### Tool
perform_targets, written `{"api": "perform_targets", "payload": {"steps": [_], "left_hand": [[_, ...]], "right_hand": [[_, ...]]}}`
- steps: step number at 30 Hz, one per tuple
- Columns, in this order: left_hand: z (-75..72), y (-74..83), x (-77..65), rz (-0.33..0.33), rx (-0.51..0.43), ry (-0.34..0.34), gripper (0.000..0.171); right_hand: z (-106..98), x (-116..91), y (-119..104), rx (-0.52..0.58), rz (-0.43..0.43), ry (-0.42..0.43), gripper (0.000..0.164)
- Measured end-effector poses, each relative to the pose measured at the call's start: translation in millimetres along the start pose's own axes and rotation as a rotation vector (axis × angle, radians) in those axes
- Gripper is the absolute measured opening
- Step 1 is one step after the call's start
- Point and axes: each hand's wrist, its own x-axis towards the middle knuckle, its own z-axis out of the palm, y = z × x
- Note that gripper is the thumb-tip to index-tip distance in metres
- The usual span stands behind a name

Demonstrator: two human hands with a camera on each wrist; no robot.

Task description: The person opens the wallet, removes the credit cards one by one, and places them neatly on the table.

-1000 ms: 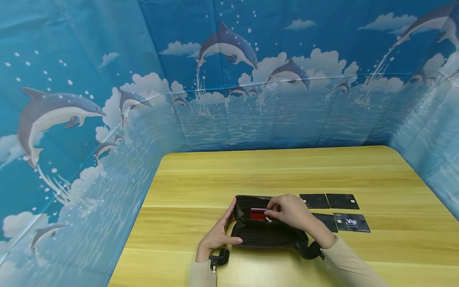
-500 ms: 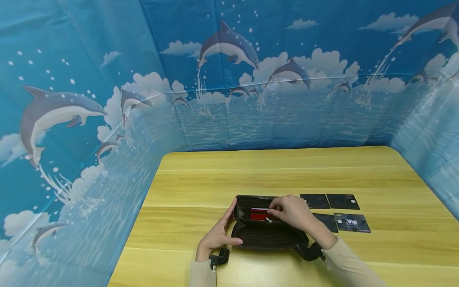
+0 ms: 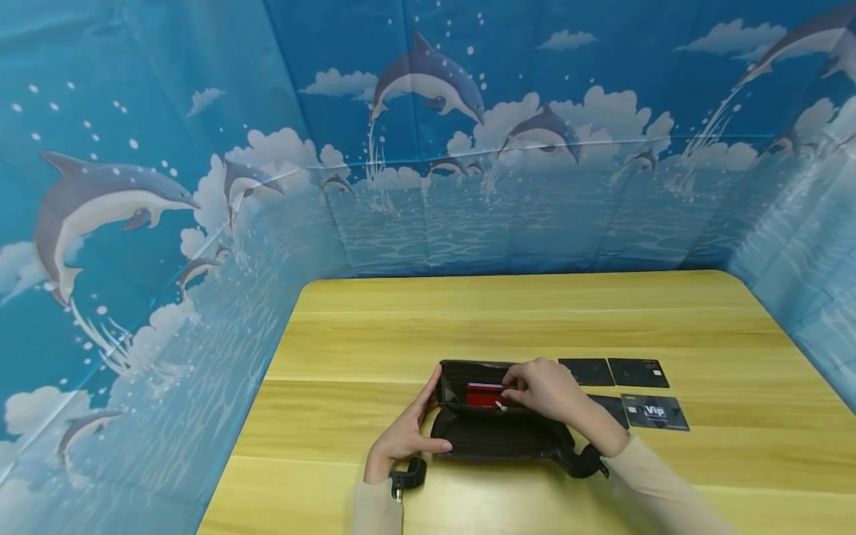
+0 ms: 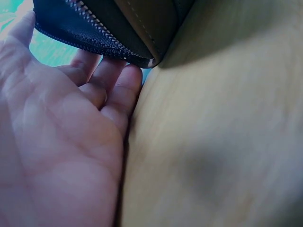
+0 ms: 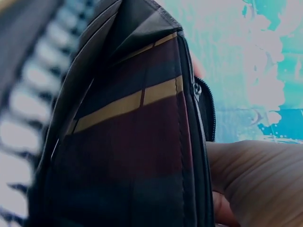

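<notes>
A black zip-around wallet (image 3: 501, 440) lies spread open on the table, its inner slots facing up. My left hand (image 3: 403, 437) holds its left end, thumb on the near edge and fingers behind the far side. In the left wrist view, that hand's fingers (image 4: 120, 92) bend under the zipped edge. Inside the wallet sits a red card (image 3: 481, 400) with a pale edge above it. My right hand (image 3: 548, 388) reaches in from the right, thumb and forefinger pinching at the card's right part. The fingertips' exact hold is partly hidden. The right wrist view shows the wallet's striped lining (image 5: 137, 142).
Several dark cards lie in two rows to the right, among them a card lettered Vip (image 3: 655, 412) and a black card (image 3: 638, 373). My right forearm partly covers the row nearer me. A dolphin-print curtain (image 3: 428, 200) surrounds the wooden table (image 3: 374, 319).
My right hand has shifted slightly to the right inside the wallet, and a little more of the red card shows. The left hand keeps its hold on the wallet.
</notes>
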Motion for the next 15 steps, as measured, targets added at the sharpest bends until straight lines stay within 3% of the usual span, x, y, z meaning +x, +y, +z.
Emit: {"api": "perform_targets", "payload": {"steps": [5,12,15], "left_hand": [[-1.5,-4.5,0.5,0.009,0.007,-0.003,0.108],[-3.0,-31.6,-0.6,-0.020,0.028,-0.001,0.111],[-3.6,-34.2,-1.1,-0.020,0.024,-0.002,0.111]], "right_hand": [[-2,1,3,0.003,-0.035,-0.018,0.009],[-3,-1,9,0.032,-0.057,-0.034,0.010],[-3,-1,11,0.059,-0.064,-0.038,0.009]]}}
